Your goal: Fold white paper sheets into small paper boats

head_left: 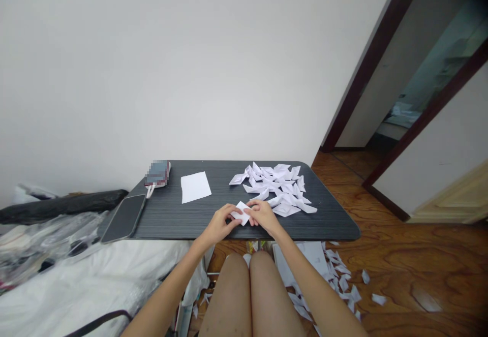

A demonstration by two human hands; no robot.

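A small folded piece of white paper (241,214) is held between my two hands above the front part of the dark table (171,222). My left hand (223,221) grips its left side, thumb below and fingers on the upper edge. On the right side, my right hand (263,215) pinches the same paper, with fingertips partly beneath it. Just beyond my right hand lies a pile of folded white paper boats (280,182). Left of my hands, a flat white sheet of paper (195,187) rests on the tabletop.
A phone (125,217) lies at the table's left edge, and a blurred small packet (157,173) is behind it. White plastic wrapping (76,281) fills the left side. Folded papers (343,276) are scattered on the wooden floor (412,261). A white wall (229,72) stands behind the table.
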